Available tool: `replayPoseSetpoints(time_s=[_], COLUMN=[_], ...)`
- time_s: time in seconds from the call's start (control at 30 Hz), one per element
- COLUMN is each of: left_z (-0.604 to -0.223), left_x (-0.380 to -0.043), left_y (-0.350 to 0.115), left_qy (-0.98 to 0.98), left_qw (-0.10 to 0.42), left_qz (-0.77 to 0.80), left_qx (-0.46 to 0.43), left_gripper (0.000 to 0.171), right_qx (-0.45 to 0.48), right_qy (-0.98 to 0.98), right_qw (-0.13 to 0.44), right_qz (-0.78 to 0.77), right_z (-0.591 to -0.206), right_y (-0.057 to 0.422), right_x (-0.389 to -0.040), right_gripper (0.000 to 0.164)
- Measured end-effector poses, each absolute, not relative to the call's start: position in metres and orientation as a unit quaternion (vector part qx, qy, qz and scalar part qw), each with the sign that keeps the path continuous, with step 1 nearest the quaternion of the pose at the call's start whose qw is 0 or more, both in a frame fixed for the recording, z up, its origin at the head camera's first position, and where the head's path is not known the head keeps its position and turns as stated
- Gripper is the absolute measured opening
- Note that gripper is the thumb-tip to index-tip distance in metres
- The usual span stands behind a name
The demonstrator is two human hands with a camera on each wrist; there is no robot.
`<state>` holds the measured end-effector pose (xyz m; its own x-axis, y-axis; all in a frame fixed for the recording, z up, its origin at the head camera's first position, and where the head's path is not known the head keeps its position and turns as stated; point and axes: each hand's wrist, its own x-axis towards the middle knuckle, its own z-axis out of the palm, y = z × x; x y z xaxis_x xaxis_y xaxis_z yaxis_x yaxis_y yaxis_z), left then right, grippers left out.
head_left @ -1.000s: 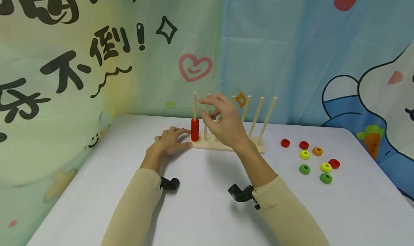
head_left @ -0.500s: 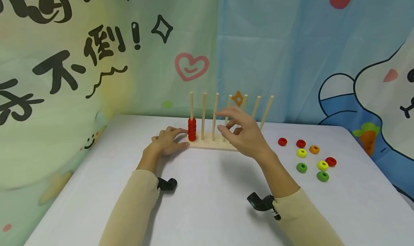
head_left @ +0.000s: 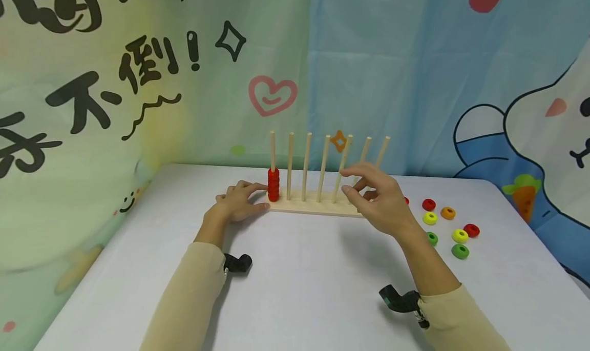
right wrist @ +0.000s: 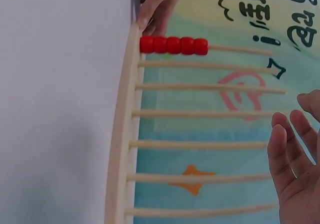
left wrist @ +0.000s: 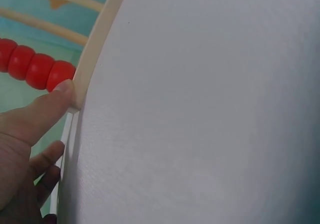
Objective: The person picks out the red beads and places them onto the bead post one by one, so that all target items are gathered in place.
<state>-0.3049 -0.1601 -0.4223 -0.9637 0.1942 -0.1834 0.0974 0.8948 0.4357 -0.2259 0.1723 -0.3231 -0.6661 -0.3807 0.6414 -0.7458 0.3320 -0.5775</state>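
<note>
A wooden bead stacker stands on the white table, with several upright pegs in a row on its flat base. Several red beads are stacked on its leftmost peg; the other pegs look bare. My left hand rests at the base's left end, its thumb touching the corner beside the lowest bead. In front of the pegs on the right side hovers my right hand, fingers loosely bent and thumb apart. Nothing shows between those fingers in the right wrist view.
Loose beads lie on the table to the right: red, orange, yellow and green. One more red bead is mostly hidden behind my right hand. A printed cloth backdrop hangs behind the table.
My right hand has moved rightward from near the left pegs, along the row, toward the loose beads. The left hand stays at the base's end. The view has shifted slightly.
</note>
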Motion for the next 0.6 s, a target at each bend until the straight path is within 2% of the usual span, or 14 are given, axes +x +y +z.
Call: replayPoseSetpoints(time_s=[0.33,0.6], left_z=[-0.421,-0.419], left_x=[-0.303,-0.303], left_y=[-0.159,-0.159], left_qy=[0.968,0.968], left_qw=[0.111,0.112], left_qz=[0.212,0.210], left_qx=[0.073,0.081], left_gripper=[0.059,0.060], right_qx=[0.301,0.254], right_qy=[-0.837,-0.855], right_qw=[0.198,0.216], right_qz=[0.411,0.397], right_z=[-0.359,-0.357], right_y=[0.225,0.251], right_x=[-0.241,-0.225], right_gripper=[0.035,0.036])
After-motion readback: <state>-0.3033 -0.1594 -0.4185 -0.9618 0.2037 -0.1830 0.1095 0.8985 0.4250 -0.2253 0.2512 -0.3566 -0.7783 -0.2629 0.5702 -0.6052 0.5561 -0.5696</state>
